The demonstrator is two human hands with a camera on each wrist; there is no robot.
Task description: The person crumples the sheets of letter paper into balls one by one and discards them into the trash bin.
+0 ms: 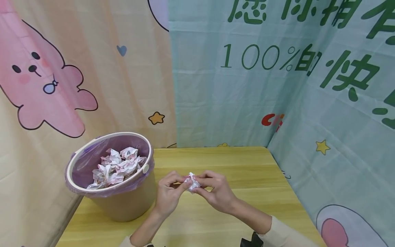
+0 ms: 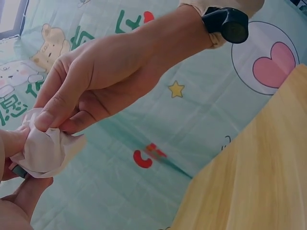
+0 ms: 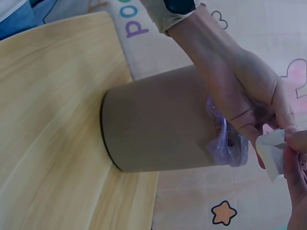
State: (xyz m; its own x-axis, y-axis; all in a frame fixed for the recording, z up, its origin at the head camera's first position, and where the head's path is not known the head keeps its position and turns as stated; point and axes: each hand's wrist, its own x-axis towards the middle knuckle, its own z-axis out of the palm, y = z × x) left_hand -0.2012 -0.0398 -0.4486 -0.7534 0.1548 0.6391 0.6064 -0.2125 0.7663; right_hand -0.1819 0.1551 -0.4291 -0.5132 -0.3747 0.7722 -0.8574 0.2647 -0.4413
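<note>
A small crumpled piece of white paper (image 1: 193, 184) with pinkish marks is held above the table between both hands. The left hand (image 1: 168, 195) pinches its left side with thumb and fingers. From the other side, the right hand (image 1: 218, 192) grips it the same way. The left wrist view shows folds in the paper (image 2: 45, 151) under the right hand's thumb, and a small dark patch at its lower edge that I cannot identify. Close up in the right wrist view, a pale flap of the paper (image 3: 272, 151) sticks out between the fingertips.
Left of the hands, a beige bin (image 1: 126, 202) with a purple plastic liner (image 1: 81, 168) stands on the wooden table (image 1: 240, 219). Several crumpled papers (image 1: 118, 168) lie inside it. Printed curtains (image 1: 216, 103) hang behind the table and along its right side.
</note>
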